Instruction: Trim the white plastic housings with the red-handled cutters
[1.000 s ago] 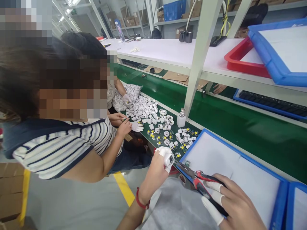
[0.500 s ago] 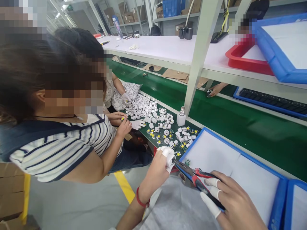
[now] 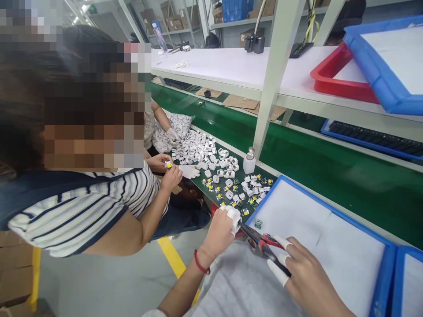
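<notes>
My left hand (image 3: 218, 231), in white finger cots, is closed on a small white plastic housing (image 3: 238, 224) that its fingers mostly hide. My right hand (image 3: 306, 268), also in finger cots, grips long-nose pliers (image 3: 264, 245) with red and black handles. The jaws reach the housing at my left fingertips; whether they pinch it I cannot tell. Just beyond lie white housings (image 3: 229, 194), some open side up, and small circuit boards with yellow parts (image 3: 245, 212). A green circuit board (image 3: 258, 223) rests in the blue-rimmed tray (image 3: 317, 198).
A co-worker in a striped top (image 3: 109, 207) sits at my left, handling a small yellow-and-white part. A white pump bottle (image 3: 249, 162) stands near the shelf post (image 3: 276, 75). Behind runs a green belt (image 3: 330, 176). Red (image 3: 343, 83) and blue trays (image 3: 380, 83) sit on the shelf.
My right hand and the pliers have moved slightly left, with the jaws still at my left fingertips. The co-worker leans a little, and the hand across the belt has left the view.
</notes>
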`<state>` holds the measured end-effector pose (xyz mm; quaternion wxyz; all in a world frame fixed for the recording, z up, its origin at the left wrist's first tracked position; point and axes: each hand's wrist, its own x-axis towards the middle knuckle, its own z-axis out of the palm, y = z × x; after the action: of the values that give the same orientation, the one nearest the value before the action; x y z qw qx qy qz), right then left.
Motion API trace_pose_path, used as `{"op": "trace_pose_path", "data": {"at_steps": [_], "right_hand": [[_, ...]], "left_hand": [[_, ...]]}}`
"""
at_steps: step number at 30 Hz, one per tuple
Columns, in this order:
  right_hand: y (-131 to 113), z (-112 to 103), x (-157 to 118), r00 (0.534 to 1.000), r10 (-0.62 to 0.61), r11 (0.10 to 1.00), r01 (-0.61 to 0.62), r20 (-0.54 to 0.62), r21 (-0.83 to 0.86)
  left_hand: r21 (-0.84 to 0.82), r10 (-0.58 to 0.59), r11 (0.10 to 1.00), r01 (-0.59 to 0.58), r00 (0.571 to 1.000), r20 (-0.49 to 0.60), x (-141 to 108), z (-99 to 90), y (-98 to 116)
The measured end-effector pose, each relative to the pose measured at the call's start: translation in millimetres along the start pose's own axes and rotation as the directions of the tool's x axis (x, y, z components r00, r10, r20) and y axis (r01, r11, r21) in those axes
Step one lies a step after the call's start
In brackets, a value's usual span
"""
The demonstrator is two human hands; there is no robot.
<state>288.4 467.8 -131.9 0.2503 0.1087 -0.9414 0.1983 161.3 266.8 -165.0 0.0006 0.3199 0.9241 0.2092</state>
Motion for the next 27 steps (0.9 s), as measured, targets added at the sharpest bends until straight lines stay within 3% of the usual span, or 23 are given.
{"op": "trace_pose_path", "data": {"at_steps": [4,7,10,12,15,17,19,22,27], "right_hand": [[4.4,21.9,-21.8,0.984,0.125,0.992,-0.126,0.13,0.0],[-2.2,26.9,-25.9,0.927,0.187,0.981,-0.161,0.324,-0.106],[-10.0,17.3,-25.3,0.895,0.207,0.975,-0.156,0.396,-0.158],[-6.2,6.9,-30.5,0.886,0.21,0.975,-0.16,0.414,-0.153],[18.7,-1.1,-45.6,0.906,0.154,0.986,-0.117,0.394,-0.118],[41.4,6.3,-52.2,0.913,0.155,0.988,-0.132,0.378,-0.085],[60.3,24.6,-50.4,0.879,0.273,0.961,-0.263,0.39,-0.081],[73.0,59.7,-33.8,0.774,0.455,0.884,-0.451,0.441,-0.121],[70.3,93.8,-12.6,0.682,0.567,0.824,-0.459,0.463,-0.333]], "left_hand": [[0.073,-0.118,0.992,0.1,0.936,0.331,-3.6,17.3,-3.3],[0.117,-0.165,0.985,0.127,0.895,0.415,-4.5,24.3,-1.7],[0.085,-0.178,0.984,0.157,0.905,0.387,-7.2,26.8,-15.9],[0.072,-0.267,0.964,0.257,0.911,0.314,-11.4,23.4,-37.6],[0.114,-0.479,0.878,0.466,0.851,0.216,-19.0,14.6,-72.0],[0.084,-0.528,0.849,0.522,0.827,0.194,-22.0,13.9,-82.3],[-0.013,-0.516,0.849,0.529,0.833,0.198,-22.4,21.5,-78.6],[-0.171,-0.488,0.832,0.528,0.842,0.231,-21.9,43.7,-59.5],[-0.301,-0.465,0.795,0.526,0.848,0.253,-28.8,68.2,-46.0]]}}
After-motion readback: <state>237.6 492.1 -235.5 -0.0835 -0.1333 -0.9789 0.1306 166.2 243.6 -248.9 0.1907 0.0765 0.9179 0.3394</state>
